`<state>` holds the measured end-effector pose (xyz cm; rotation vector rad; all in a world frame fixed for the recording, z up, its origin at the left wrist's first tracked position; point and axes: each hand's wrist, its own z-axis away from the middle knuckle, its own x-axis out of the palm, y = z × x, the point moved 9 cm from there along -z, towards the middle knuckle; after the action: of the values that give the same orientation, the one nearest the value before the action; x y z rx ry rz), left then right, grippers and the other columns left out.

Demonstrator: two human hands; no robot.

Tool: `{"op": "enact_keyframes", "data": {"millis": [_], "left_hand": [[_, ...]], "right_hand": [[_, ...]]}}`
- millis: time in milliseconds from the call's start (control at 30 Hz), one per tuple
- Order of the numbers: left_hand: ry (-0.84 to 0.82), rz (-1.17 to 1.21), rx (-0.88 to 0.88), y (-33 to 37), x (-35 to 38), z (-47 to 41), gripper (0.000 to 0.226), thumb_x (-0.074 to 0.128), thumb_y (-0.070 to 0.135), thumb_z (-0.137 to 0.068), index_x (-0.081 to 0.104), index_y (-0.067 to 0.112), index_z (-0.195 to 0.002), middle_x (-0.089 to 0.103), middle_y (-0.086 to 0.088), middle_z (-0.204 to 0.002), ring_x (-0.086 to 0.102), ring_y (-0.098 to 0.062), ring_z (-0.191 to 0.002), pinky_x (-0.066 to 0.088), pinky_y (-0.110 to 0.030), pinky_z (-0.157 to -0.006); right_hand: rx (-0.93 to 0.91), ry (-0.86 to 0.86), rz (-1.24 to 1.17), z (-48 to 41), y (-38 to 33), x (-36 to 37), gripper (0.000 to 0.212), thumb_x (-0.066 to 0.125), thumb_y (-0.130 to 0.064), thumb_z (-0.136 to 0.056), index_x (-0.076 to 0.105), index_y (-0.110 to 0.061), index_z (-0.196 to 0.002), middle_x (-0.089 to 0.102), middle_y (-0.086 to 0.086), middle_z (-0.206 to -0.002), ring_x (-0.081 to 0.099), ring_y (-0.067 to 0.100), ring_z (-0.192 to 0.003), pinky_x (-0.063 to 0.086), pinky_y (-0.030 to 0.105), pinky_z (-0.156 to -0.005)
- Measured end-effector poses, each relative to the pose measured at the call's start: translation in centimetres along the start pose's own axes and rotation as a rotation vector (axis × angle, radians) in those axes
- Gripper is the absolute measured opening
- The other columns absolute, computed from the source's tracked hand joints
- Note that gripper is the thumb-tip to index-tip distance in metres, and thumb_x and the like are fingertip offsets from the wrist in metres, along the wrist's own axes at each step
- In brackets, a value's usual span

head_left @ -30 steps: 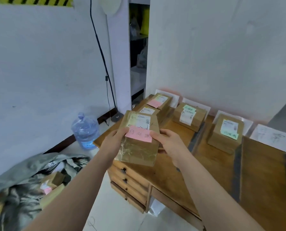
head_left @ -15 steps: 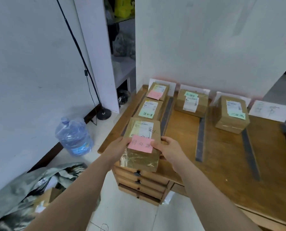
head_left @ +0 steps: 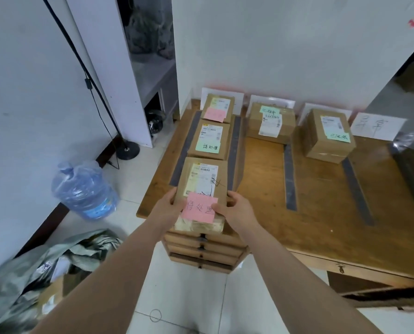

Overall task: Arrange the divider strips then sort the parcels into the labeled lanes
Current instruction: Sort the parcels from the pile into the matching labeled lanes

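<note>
**Parcel gripped at the near end of the leftmost lane**

Tiled floor (head_left: 189,297) fills the left side. A blue water jug (head_left: 85,189) stands there near the wall, a heap of grey sacks (head_left: 56,261) lies in the near corner, and a black pole stand (head_left: 127,149) rests on its round base further back. To the right stands the wooden counter (head_left: 321,225), its far edge against a white wall, with a stack of drawers (head_left: 201,251) under its left end. Dark divider strips (head_left: 290,179) run front to back across the top and mark off lanes. White label sheets (head_left: 379,126) lean on the wall at the far ends. The leftmost lane holds a far box (head_left: 218,110) with a pink note and a middle box (head_left: 209,141) with a green note. The next lane has a green-noted box (head_left: 270,122), and the lane after it a taller box (head_left: 329,136).

The parcel (head_left: 201,184) is brown and carries a shipping label and a pink note (head_left: 199,208). It lies in line with the leftmost lane's boxes, just in front of the middle one, and its near end juts past the counter's front edge. The left hand (head_left: 167,209) grips its left side, thumb on top. The right hand (head_left: 237,212) grips its right side, thumb on the pink note. Whether the parcel rests on the counter cannot be told.
</note>
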<state>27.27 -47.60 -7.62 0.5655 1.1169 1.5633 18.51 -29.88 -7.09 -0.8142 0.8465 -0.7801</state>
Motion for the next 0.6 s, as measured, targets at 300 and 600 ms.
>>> {"op": "enact_keyframes", "data": {"millis": [300, 600], "left_hand": [[0.002, -0.051, 0.027, -0.8, -0.5, -1.8, 0.038, 0.049, 0.017, -0.102, 0.044, 0.031, -0.136, 0.062, 0.005, -0.124, 0.061, -0.017, -0.111, 0.056, -0.023, -0.077], [0.035, -0.172, 0.038, -0.6, -0.9, -2.3, 0.039, 0.048, 0.024, -0.102, 0.040, 0.027, -0.140, 0.062, 0.005, -0.124, 0.063, -0.011, -0.099, 0.052, -0.018, -0.068]], "right_hand": [[0.017, 0.041, 0.033, -1.9, 1.3, 1.5, 0.060, 0.081, -0.016, -0.077, 0.054, -0.023, -0.131, 0.071, -0.007, -0.109, 0.066, 0.011, -0.092, 0.058, 0.038, -0.083], [0.016, 0.060, 0.106, -2.4, 1.2, 1.5, 0.068, 0.081, -0.022, -0.077, 0.049, -0.023, -0.137, 0.067, -0.006, -0.119, 0.062, 0.010, -0.096, 0.057, 0.032, -0.081]]}}
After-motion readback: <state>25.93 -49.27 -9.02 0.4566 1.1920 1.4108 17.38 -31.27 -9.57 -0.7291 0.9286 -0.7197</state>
